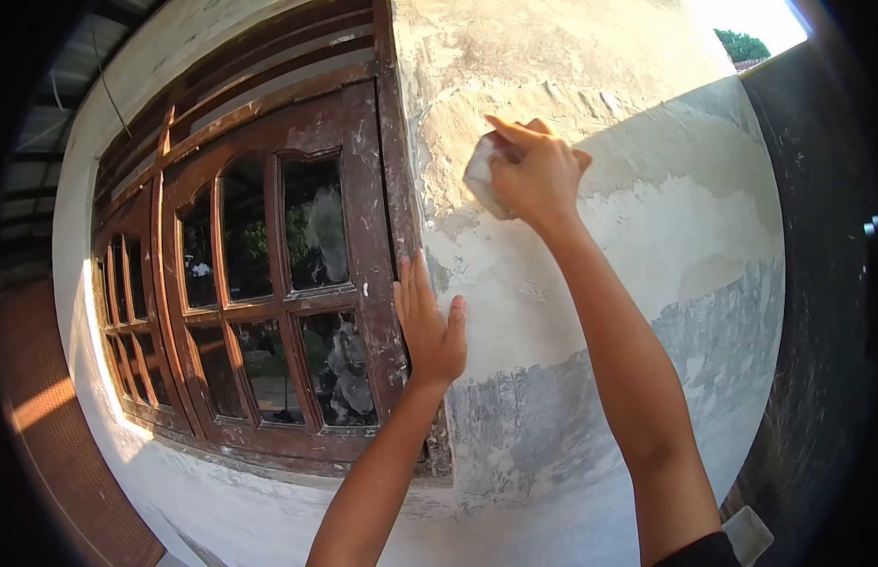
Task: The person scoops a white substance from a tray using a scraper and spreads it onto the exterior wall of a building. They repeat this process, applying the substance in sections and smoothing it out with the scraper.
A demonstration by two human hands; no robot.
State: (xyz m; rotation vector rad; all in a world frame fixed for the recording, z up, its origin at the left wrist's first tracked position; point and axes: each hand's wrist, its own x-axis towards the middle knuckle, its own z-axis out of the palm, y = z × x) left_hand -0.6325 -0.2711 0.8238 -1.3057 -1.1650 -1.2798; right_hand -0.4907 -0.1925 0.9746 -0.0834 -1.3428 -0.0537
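My right hand [541,175] is closed around a whitish, plaster-smeared piece [486,180]; its exact kind is partly hidden by my fingers. It is held against the upper part of the rough wall [515,321], at the lower edge of a beige patch. The wall shows beige plaster above, a smoother white band across the middle and bare grey below. My left hand [430,326] lies with fingers stretched upward at the corner where the wall meets the brown wooden window frame [392,170]. Nothing is in it.
A paned wooden window [278,283] with smeared glass fills the left side. A dark wall [826,283] stands at the right. A pale block-like object [747,535] shows beside my right sleeve. Further left is a brown woven surface [75,435].
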